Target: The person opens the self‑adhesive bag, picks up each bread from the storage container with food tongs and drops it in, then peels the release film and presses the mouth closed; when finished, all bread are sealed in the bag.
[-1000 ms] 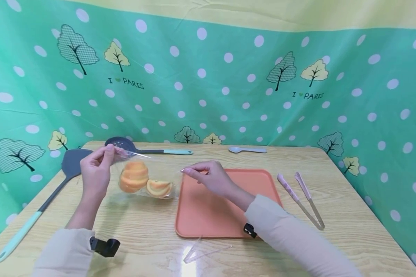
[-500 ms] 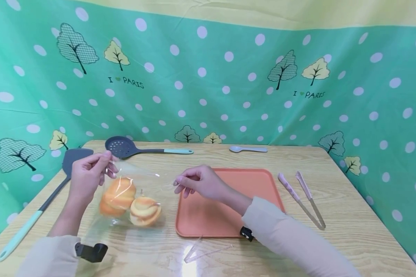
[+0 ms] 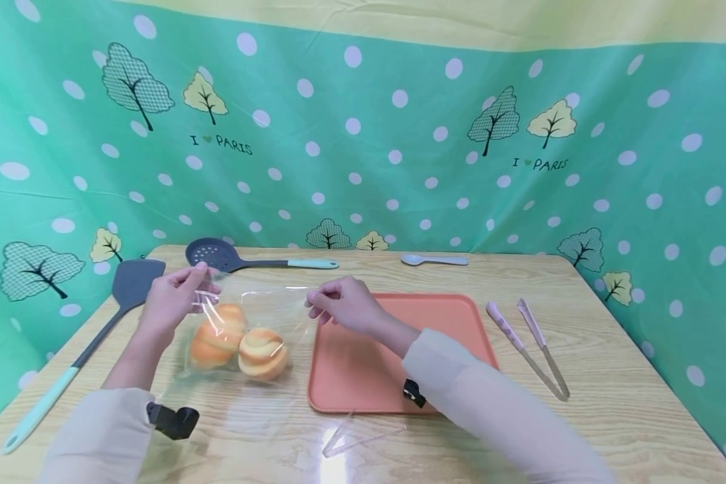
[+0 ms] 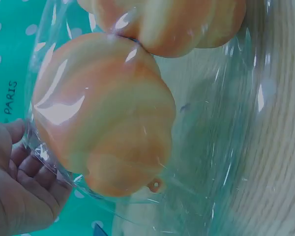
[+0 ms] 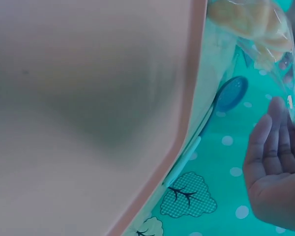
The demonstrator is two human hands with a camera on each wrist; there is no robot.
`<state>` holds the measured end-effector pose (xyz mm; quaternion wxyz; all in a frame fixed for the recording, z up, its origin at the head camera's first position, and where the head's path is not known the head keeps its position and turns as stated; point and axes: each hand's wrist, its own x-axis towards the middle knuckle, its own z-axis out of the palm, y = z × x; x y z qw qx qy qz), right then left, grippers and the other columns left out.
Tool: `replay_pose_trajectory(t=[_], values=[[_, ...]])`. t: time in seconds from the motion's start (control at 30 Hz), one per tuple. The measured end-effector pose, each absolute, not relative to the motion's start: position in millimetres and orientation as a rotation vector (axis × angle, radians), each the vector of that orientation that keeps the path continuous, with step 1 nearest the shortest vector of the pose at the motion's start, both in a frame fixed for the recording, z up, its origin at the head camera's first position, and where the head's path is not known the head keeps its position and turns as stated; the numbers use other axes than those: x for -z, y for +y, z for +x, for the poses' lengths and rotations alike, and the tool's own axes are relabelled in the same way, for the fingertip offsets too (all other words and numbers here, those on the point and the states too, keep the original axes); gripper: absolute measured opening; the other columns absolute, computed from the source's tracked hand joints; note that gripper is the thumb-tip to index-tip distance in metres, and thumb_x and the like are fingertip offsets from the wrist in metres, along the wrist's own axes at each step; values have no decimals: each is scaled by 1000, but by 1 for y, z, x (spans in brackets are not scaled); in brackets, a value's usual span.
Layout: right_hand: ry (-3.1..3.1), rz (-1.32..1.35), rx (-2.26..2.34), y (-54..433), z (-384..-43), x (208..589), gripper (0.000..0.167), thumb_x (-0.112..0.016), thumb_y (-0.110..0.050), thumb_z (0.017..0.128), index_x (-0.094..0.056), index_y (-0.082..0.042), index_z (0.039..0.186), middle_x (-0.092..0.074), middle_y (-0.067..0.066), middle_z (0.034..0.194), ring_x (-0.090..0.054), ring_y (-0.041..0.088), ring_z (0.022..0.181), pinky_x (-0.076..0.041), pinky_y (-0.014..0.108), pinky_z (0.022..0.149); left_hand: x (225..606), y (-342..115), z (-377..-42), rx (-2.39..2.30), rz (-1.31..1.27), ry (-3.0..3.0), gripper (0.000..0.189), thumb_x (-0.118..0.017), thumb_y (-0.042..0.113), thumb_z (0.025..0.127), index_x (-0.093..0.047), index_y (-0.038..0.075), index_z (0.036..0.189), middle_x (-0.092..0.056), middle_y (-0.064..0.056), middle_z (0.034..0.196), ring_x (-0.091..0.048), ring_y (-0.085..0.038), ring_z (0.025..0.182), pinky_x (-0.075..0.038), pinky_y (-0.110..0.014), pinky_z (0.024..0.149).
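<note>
A clear plastic bag (image 3: 278,309) is stretched between both hands over the left half of the table. Two orange-and-cream bread rolls are inside: a bigger one (image 3: 219,336) on the left and a rounder swirled one (image 3: 263,354) beside it. My left hand (image 3: 178,296) pinches the bag's upper left edge. At the upper right corner, my right hand (image 3: 347,306) pinches the film near the tray's left edge. The left wrist view shows one roll (image 4: 108,118) close up through shiny film, left fingers (image 4: 37,179) curled at the bag's edge.
An orange tray (image 3: 399,396) lies under the right forearm. Tongs (image 3: 535,356) lie right of it, a spoon (image 3: 432,260) behind. A skimmer (image 3: 260,263) and a turner (image 3: 105,329) are at back and left. A thin clear V-shaped piece (image 3: 363,441) lies in front.
The bag with its rolls has come down nearer the front since one second ago, after swinging left and partly back. The rounder roll has turned its swirled face up.
</note>
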<state>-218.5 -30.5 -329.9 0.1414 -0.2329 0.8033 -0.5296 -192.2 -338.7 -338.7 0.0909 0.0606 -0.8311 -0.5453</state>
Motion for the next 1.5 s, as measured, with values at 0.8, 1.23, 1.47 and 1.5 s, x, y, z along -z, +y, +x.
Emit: replay_pose_trajectory(t=[0.8,1.23,1.47,1.5], values=[[2385,-518,1498,-38,-223,336,47,-66,-16,100,-53,-8,145,-70,10,104,-69,31,97,-58,34,76,341,-341,-198,1995,299,-2522,75,-55,19,106,-7,-2,160,-71,19,88,-68,3,85,-54,-20,75],[2619,-601,1022,-51,-206,340,104,-78,-23,91,-4,-12,164,-48,16,151,-64,26,106,-54,38,91,356,-331,-208,1959,319,-2481,76,-51,11,106,1,-6,159,-66,16,89,-63,7,81,-47,-19,72],[2780,-733,638,-61,-193,337,101,-83,-38,85,-22,-20,163,-26,16,164,-46,33,137,-49,45,104,362,-332,-209,1886,345,-2567,80,-51,9,103,4,-3,160,-62,-19,136,-62,3,87,-47,-23,84],[2774,-750,605,-62,-193,338,101,-84,-41,84,-25,-20,163,-21,15,166,-38,34,144,-44,47,110,363,-332,-209,1877,349,-2579,81,-51,9,103,4,-2,160,-56,-22,143,-63,1,90,-46,-24,88]])
